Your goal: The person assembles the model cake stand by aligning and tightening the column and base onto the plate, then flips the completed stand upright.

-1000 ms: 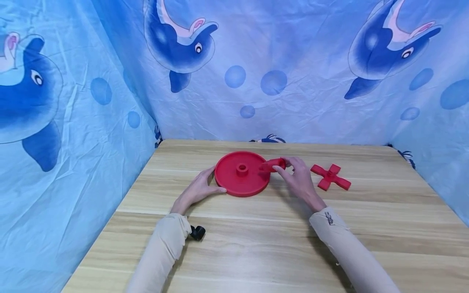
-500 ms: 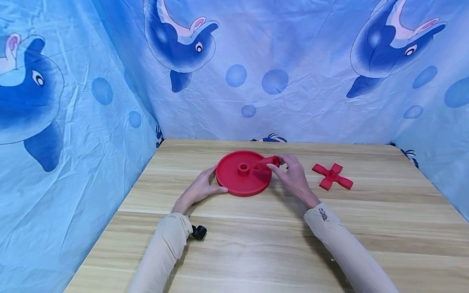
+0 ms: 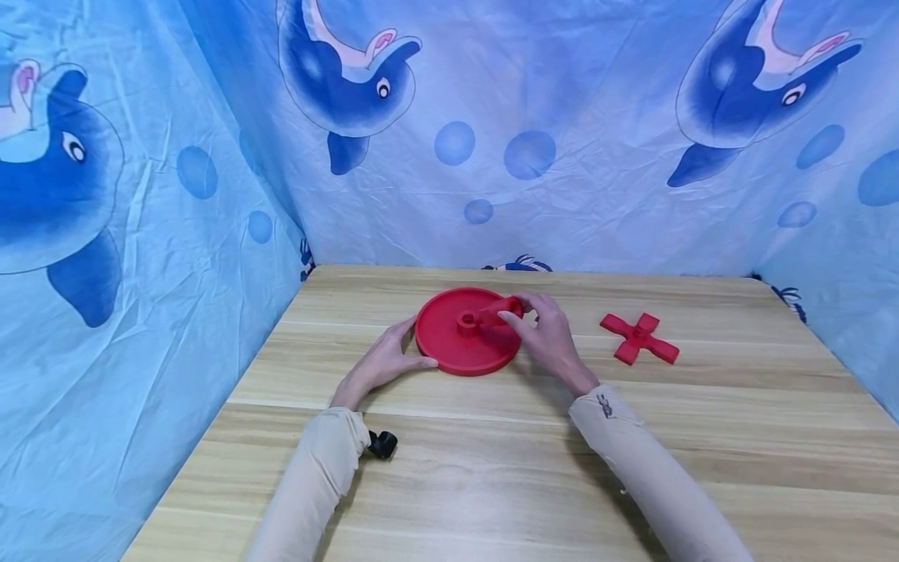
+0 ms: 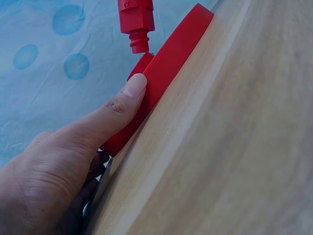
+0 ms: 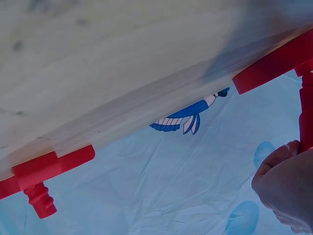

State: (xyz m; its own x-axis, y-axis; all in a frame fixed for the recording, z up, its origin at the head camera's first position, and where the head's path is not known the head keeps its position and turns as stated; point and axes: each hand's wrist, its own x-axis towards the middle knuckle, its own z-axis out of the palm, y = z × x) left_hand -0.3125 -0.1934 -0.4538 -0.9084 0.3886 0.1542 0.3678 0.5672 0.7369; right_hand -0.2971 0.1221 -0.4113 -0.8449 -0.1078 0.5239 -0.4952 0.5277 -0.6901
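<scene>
A round red base with a raised rim (image 3: 445,355) lies flat on the table, a short hollow socket (image 3: 467,325) rising from its middle. My left hand (image 3: 382,359) holds the base at its left side, thumb on the near edge and fingers round the far side. Between thumb and fingers, my right hand (image 3: 551,339) grips a red tube (image 3: 494,314), tilted in the head view. In the left wrist view the tube's ridged, narrower end (image 4: 139,43) points down, close over the socket. Its upper end is partly covered by my right fingers.
To the right lies a red cross-shaped piece (image 3: 640,338) with a ridged peg (image 5: 40,200) standing from its centre. The wooden table (image 3: 463,484) has blue dolphin-print cloth (image 3: 492,226) behind it and on both sides.
My right hand has carried the tube leftward, from over the base's right rim to right beside the socket. My left hand keeps its hold on the base.
</scene>
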